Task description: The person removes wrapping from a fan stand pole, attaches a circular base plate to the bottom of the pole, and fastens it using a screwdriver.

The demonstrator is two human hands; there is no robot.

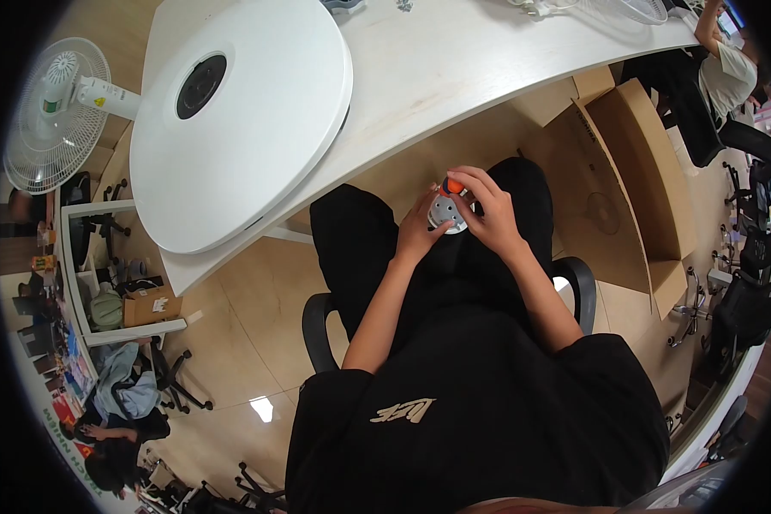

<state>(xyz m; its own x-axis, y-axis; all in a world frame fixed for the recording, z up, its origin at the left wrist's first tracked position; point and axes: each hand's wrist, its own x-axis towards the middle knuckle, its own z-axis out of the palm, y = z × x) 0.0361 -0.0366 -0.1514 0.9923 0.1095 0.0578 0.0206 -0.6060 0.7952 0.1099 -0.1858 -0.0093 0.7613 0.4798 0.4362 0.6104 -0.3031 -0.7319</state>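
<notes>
Over my lap, my left hand (416,228) grips a small white round part (445,214) with dark holes in its face. Close on its right, my right hand (489,212) has its fingers closed round an orange and black handle (451,185), which looks like a screwdriver. The handle stands over the upper edge of the white part. Its tip is hidden, so I cannot tell what it touches.
A large white disc-shaped base (265,111) lies on the white table (420,77). A fan (60,111) is at the left. An open cardboard box (634,188) stands on the floor to the right. Another person (728,77) sits at the upper right.
</notes>
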